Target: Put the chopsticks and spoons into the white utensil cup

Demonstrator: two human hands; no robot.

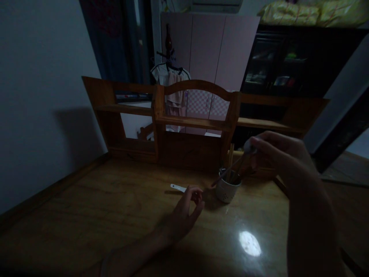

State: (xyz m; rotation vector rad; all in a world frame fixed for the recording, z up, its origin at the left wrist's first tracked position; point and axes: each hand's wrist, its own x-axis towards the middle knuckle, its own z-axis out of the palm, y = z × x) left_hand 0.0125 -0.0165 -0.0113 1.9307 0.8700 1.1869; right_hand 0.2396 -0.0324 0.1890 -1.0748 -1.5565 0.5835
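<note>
My right hand [284, 154] is raised above and to the right of a pale utensil cup [227, 190]. It pinches a long, thin utensil by its pale rounded end [249, 146]; the dark, slim shaft slants down to the left, in front of the cup. Dimness hides its exact kind. Wooden chopsticks [231, 157] stand upright in the cup, which has small holes in its wall. My left hand [186, 213] hovers low over the table, fingers curled but apart, holding nothing visible. Just beyond it lies a white handle [178, 187] with a hole at its tip; its other end is hidden behind my fingers.
The wooden table [121, 215] has a raised shelf unit [190, 122] along its far edge. A bright light reflection [249, 243] shows at front right. Beyond stand a pink wardrobe [206, 54], hanging clothes [175, 84] and a dark cabinet [288, 65]. A wall [43, 115] borders the left.
</note>
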